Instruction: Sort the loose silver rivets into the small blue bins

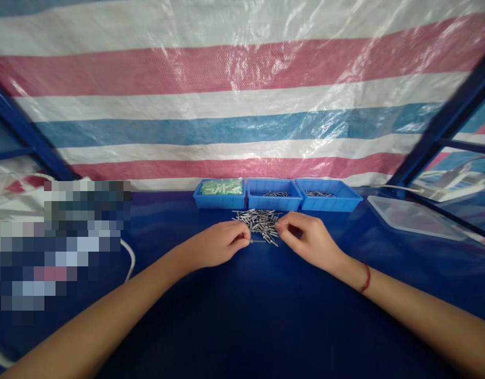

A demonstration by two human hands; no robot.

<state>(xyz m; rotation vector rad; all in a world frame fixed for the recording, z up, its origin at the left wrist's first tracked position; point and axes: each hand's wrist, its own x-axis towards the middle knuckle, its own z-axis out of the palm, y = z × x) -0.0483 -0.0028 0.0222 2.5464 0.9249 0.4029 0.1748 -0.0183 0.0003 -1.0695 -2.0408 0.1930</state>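
A heap of small silvery metal pieces that look like blind rivets (pixel 258 218) lies on the dark blue tabletop in front of the bins. At the heap's left front edge, my left hand (pixel 222 243) is closed in a pinch. A single blind rivet (pixel 259 241) points rightward from its fingertips, its thin pin showing. My right hand (pixel 305 234), a red cord around the wrist, is closed with thumb and forefinger together at the heap's right edge. Whatever lies between those fingertips is too small to make out.
Behind the heap stand three blue bins in a row: the left bin (pixel 220 202) has green-and-white pieces, the middle bin (pixel 274 203) and right bin (pixel 333 203) metal pieces. A translucent lid (pixel 416 217) lies right. A white cable (pixel 129 258) runs at left beside a pixelated area.
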